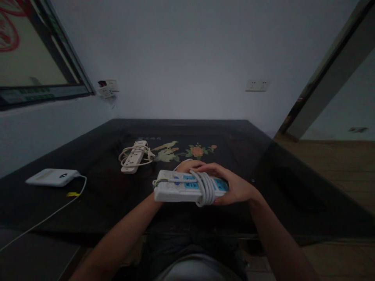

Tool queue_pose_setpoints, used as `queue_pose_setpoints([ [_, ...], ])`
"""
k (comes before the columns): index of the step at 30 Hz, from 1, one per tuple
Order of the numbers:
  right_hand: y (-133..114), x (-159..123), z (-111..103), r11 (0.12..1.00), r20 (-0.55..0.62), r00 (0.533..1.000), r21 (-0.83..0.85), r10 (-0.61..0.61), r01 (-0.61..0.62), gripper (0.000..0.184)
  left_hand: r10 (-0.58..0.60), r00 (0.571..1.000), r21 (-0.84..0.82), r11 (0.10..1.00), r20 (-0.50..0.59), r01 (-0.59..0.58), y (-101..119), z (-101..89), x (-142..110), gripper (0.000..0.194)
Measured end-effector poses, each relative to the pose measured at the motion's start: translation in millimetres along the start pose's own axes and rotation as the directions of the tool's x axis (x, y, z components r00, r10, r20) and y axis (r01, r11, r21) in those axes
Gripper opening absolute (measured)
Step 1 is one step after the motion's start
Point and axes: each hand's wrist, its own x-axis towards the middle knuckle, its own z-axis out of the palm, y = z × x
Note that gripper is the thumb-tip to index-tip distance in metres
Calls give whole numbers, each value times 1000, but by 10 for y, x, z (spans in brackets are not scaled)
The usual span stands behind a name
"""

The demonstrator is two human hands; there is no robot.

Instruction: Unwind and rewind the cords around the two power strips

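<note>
In front of me, above the table, is a white power strip (175, 194) with blue socket faces. A grey-white cord (207, 189) is wound in several loops around its right half, and a stretch of it runs along the top to the left end. My right hand (236, 185) is closed around the strip's right end, thumb near the loops. Behind the strip, my left hand (189, 166) is closed against its far side. The strip hides most of the left fingers, and a bit of white shows just beyond them.
A second power strip (135, 158), wrapped loosely in its cord, lies left of centre on the dark table (234, 148) with a flower and bird picture. Farther left lies a white flat device (52, 176) with a cable and yellow tag (73, 194). Wall sockets (257, 85) are behind.
</note>
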Motion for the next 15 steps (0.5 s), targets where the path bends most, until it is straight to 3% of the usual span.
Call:
queue_pose_setpoints([
  [3, -25, -27, -38, 994, 34, 995, -64, 90, -88, 71, -17, 1000, -163, 987, -20, 13, 84, -95, -2, 22],
  [6, -57, -114, -158, 970, 33, 977, -128, 212, -207, 69, -88, 988, -342, 939, -126, 40, 76, -186, 13, 22],
  [8, -72, -199, -269, 936, 25, 945, -154, 325, -317, 67, -124, 966, -350, 936, -228, 37, 9, -229, 32, 19],
  [10, -63, -288, -383, 888, -23, 908, -199, 419, -415, 64, -126, 929, -291, 957, -347, 22, -86, -249, 48, 18],
  [12, -20, -359, -484, 850, -123, 890, -263, 440, -456, 61, -76, 902, -157, 988, -425, 10, -172, -244, 53, 17],
  [15, 80, -404, -587, 804, -335, 866, -352, 371, -480, 59, 52, 909, 109, 994, -413, -7, -228, -198, 39, 10],
])
